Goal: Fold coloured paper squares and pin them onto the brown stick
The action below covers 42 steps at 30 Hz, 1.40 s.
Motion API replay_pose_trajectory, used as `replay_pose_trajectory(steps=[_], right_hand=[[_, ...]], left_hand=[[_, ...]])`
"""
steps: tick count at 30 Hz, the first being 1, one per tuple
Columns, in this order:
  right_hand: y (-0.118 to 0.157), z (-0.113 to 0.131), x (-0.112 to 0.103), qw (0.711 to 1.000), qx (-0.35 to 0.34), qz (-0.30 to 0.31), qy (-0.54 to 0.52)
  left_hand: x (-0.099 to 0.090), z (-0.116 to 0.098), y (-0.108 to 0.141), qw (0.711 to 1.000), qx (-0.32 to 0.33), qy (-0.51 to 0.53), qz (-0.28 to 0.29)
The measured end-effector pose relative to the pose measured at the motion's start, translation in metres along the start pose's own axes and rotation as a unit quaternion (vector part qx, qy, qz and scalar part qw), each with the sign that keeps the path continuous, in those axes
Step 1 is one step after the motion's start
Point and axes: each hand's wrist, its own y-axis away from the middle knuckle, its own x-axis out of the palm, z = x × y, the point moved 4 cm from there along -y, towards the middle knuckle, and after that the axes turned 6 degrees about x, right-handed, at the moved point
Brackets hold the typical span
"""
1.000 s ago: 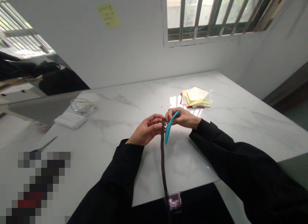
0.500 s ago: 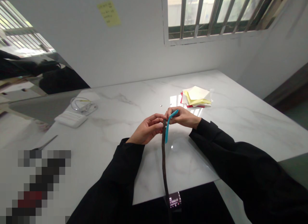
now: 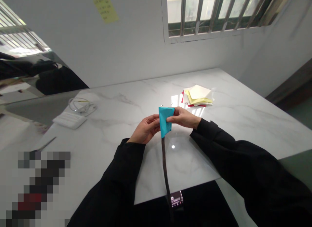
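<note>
A folded piece of turquoise paper [image 3: 163, 126] covers the top end of a thin dark brown stick [image 3: 164, 165], which slopes down past the table's front edge. My right hand [image 3: 184, 117] pinches the paper at its right side, thumb lying on the near face. At the left edge, my left hand [image 3: 145, 129] is closed, its fingertips partly behind the paper, where it grips the stick's upper end. How the paper touches the stick underneath is hidden.
Stacked white, yellow and red papers [image 3: 198, 97] lie beyond my right hand on the marbled table [image 3: 117, 123]. Two tiny shiny bits sit near them. At left are a white case [image 3: 69, 120], a coiled cable [image 3: 81, 105] and a dark thin tool [image 3: 47, 144]. A lit screen [image 3: 176, 199] shows below the edge.
My right hand has turned the turquoise paper from edge-on to face-on and brought it left over the stick's top end. My left hand stays near the same place. The view has shifted slightly.
</note>
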Motion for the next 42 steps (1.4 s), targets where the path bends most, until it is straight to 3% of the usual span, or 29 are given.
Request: replay_pose_trajectory(steps=[7,19,35,42], right_hand=[[-0.002,-0.007,0.0,0.998,0.039,-0.018,-0.037],[-0.003,-0.015,-0.003,0.995,0.054,-0.055,-0.059],[-0.005,-0.012,0.001,0.997,0.04,-0.056,-0.039],[-0.004,-0.013,0.0,0.996,0.052,-0.063,-0.04]], left_hand=[[-0.006,0.004,-0.003,0.999,0.001,0.005,-0.034],[-0.012,0.014,-0.006,1.0,-0.004,0.002,-0.026],[-0.023,0.015,-0.01,0.999,-0.011,-0.021,-0.027],[-0.027,0.013,-0.015,0.999,0.026,0.019,-0.032]])
